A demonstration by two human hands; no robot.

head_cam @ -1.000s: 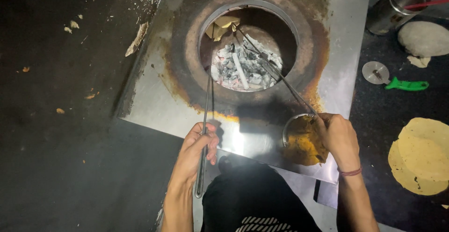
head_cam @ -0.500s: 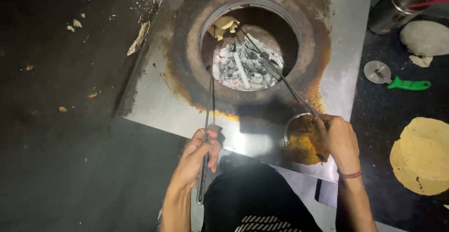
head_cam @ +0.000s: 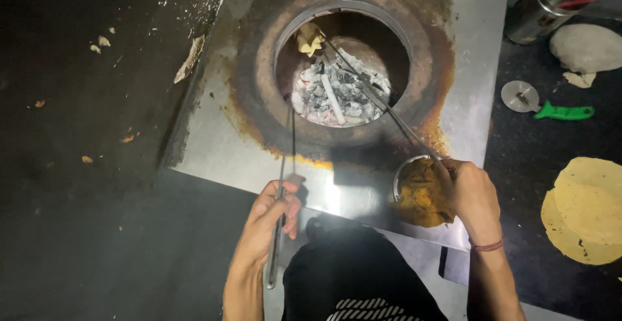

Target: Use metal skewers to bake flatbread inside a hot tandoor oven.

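Observation:
My left hand [head_cam: 271,214] grips a long metal rod [head_cam: 287,139] that reaches over the rim into the round clay oven [head_cam: 259,81]. My right hand [head_cam: 472,194] holds a second long rod [head_cam: 382,97] that runs diagonally down into the oven, towards a yellowish flatbread piece [head_cam: 309,38] stuck on the inner wall. The same hand rests against a small round bowl [head_cam: 418,191] with a yellow-brown cloth pad in it. Grey ash and coals [head_cam: 337,91] lie at the oven's bottom.
A steel plate [head_cam: 220,146] surrounds the oven. On the dark counter to the right lie rolled flatbreads [head_cam: 586,207], a dough piece [head_cam: 586,47], a green-handled cutter [head_cam: 544,104] and a steel cup [head_cam: 544,7]. Crumbs dot the dark floor on the left.
The view has shifted slightly downward. Both hands keep their grip on the rods; the rod tips have moved only a little inside the oven.

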